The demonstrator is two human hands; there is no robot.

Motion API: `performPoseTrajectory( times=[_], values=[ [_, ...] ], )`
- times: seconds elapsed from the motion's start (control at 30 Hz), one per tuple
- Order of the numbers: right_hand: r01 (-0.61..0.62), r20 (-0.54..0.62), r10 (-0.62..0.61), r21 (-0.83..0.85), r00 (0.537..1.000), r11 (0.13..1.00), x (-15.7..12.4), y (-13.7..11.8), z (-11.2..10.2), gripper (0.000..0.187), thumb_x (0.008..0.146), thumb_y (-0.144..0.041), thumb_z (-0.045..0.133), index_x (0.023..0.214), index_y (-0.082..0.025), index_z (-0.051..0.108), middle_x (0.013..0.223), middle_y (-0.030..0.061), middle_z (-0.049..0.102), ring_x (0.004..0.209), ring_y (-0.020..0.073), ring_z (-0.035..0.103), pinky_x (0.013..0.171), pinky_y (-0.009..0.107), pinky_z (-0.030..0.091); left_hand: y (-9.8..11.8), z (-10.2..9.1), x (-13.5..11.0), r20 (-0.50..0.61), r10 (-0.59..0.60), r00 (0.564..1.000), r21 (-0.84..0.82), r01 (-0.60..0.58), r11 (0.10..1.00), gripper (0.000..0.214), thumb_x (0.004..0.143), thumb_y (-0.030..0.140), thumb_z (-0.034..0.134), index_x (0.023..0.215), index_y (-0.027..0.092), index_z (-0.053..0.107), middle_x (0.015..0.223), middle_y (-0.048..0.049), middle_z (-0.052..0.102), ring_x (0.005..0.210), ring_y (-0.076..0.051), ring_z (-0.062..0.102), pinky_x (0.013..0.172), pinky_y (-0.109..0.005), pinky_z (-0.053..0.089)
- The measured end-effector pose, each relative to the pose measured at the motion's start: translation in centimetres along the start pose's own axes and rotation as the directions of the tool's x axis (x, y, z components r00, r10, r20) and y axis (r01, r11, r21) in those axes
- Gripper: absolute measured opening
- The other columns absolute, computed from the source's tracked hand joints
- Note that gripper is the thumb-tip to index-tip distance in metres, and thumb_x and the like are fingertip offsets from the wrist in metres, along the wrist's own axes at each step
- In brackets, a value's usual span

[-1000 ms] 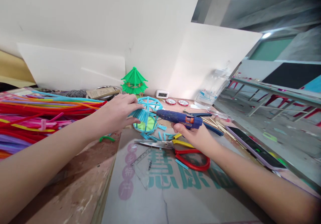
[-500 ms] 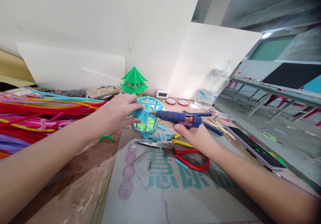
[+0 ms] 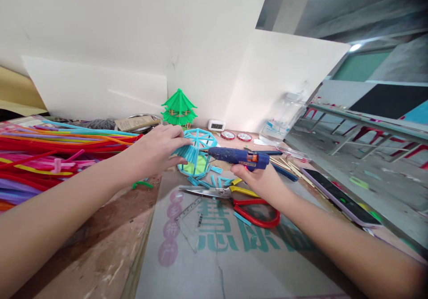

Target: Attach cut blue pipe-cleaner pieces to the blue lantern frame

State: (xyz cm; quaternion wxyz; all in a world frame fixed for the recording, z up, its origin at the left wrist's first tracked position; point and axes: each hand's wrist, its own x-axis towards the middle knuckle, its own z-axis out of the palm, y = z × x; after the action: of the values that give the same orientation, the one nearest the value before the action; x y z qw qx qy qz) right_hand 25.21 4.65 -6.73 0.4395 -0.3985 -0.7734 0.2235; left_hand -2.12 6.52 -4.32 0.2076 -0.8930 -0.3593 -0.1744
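Observation:
My left hand (image 3: 163, 146) grips the left side of a light-blue cage-like frame (image 3: 198, 139) made of pipe-cleaner strips, with a pale green base inside. A blue hot glue gun (image 3: 234, 155) is in my right hand (image 3: 256, 178), fingers wrapped round its handle. Its nozzle points left and reaches the frame's right side; whether it touches a strip I cannot tell. Short light-blue pipe-cleaner pieces (image 3: 216, 181) lie below the frame. In front of them rest scissors (image 3: 222, 193) with red and yellow handles, blades spread, near a clear set square (image 3: 190, 221).
Bundles of coloured pipe cleaners (image 3: 67, 151) cover the left. Behind stand a green pagoda-like model (image 3: 179, 108), a small digital clock (image 3: 216, 125) and a clear plastic bottle (image 3: 277, 120). Thin wooden sticks (image 3: 297, 172) and a phone (image 3: 337, 196) lie at the right edge.
Both hands, the frame and the glue gun stay almost still. A small red glow now shows on the glue gun near my right thumb.

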Motion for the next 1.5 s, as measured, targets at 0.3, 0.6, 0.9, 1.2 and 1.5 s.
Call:
performPoseTrajectory(
  times=[0.3,0.6,0.9,1.2,1.5],
  values=[
    [0.003,0.029,-0.004,0.031,1.000,1.000,0.1,-0.2,-0.1,0.019,0.077,-0.037,0.067,0.091,-0.024,0.068,0.092,0.0034,0.076,0.090,0.0273,0.070,0.079,0.039,0.059,-0.1,0.1,0.0,0.005,0.004,1.000,0.000,-0.004,1.000,0.033,0.087,0.037,0.059,0.114,0.019,0.062,0.100,-0.0084,0.058,0.093,-0.023,0.054,0.080,-0.034,0.043],
    [0.010,0.042,-0.010,0.008,0.999,1.000,0.1,0.2,-0.1,0.023,0.077,-0.037,0.068,0.094,-0.022,0.068,0.094,0.0029,0.076,0.090,0.0268,0.070,0.082,0.039,0.058,-0.2,0.1,-0.1,-0.007,0.008,1.000,-0.007,-0.008,1.000,0.033,0.087,0.036,0.060,0.114,0.018,0.063,0.100,-0.0085,0.058,0.093,-0.023,0.054,0.080,-0.035,0.043],
    [-0.033,0.039,0.034,-0.009,0.999,0.999,-0.4,0.4,-0.2,0.025,0.077,-0.042,0.068,0.088,-0.020,0.067,0.086,0.0041,0.075,0.081,0.0241,0.070,0.072,0.036,0.059,-0.2,0.1,0.0,-0.008,0.007,1.000,-0.008,-0.007,1.000,0.033,0.086,0.035,0.061,0.113,0.018,0.063,0.099,-0.0087,0.059,0.093,-0.024,0.054,0.081,-0.035,0.043],
    [-0.057,0.095,0.059,-0.015,0.994,0.998,-0.7,-0.1,-0.8,0.027,0.084,-0.047,0.060,0.084,-0.021,0.067,0.087,0.0051,0.073,0.084,0.0230,0.069,0.076,0.036,0.057,-0.1,-0.1,0.1,0.000,-0.014,1.000,-0.009,0.014,1.000,0.034,0.084,0.033,0.064,0.114,0.018,0.063,0.100,-0.0083,0.059,0.094,-0.024,0.055,0.081,-0.035,0.043],
    [-0.046,0.081,0.045,0.009,0.996,0.999,-0.6,-0.5,-0.6,0.025,0.085,-0.046,0.059,0.086,-0.021,0.064,0.086,0.0046,0.072,0.085,0.0225,0.067,0.080,0.036,0.054,-0.3,0.2,0.0,-0.002,0.002,1.000,0.009,-0.002,1.000,0.036,0.084,0.039,0.065,0.113,0.018,0.063,0.098,-0.0079,0.059,0.092,-0.024,0.054,0.079,-0.034,0.043]
  ],
)
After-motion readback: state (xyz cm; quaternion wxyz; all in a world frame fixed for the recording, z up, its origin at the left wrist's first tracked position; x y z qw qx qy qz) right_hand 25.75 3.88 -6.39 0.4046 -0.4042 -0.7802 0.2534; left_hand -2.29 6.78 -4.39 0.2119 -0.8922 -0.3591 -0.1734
